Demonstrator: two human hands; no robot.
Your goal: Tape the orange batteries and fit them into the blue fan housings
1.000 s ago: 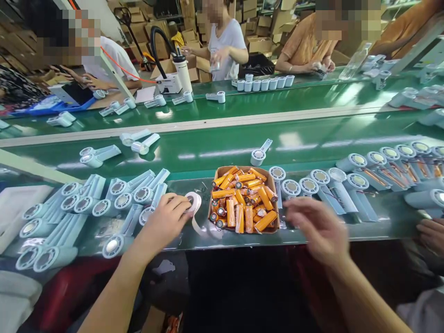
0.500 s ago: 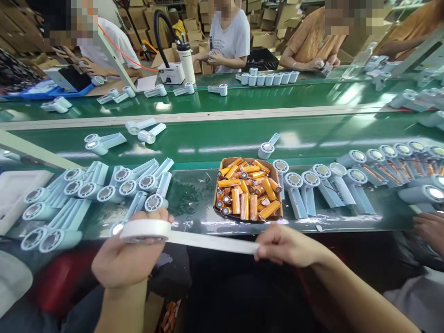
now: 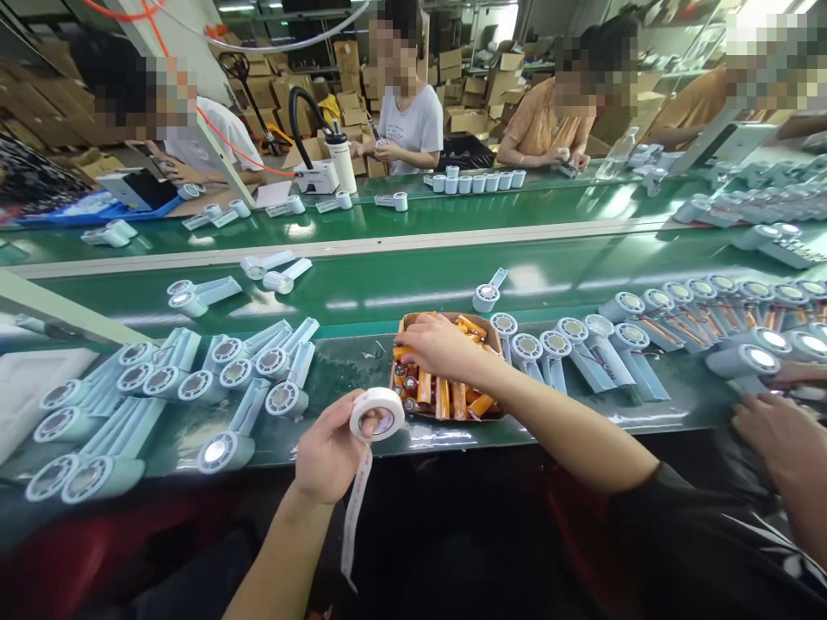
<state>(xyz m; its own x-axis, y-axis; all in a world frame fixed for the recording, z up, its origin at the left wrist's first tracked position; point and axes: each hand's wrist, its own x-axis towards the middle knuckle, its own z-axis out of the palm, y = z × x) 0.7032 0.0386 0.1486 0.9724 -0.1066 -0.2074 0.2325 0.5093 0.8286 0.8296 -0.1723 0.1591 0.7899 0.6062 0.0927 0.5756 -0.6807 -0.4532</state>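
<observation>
Off the strip comes the right hand, which half a second ago is pulling tape taut across the lap; now it is up and over the cardboard box, fingers bent down at the orange cylinders, and whether it has closed on one I can't tell, because the hand itself blocks the view. Over to the left hand: it has a firm hold of the roll of white tape, a fingertip showing through the core, and it has swung across towards the box, roll just beside the near left corner. From that roll the loose strip now dangles free, down past the bench edge, faint reddish marks along it. Box and cylinders sit near the front of the dark green bench, between two crowds of pale blue housings: a cluster on the left, the closest one near the roll, and a line on the right, its first few just beside the box. Behind, on the green belt, one lone housing rests with its handle angled away. At the right edge a co-worker's hand is by more housings, and across the line a person in white handles a small piece.
</observation>
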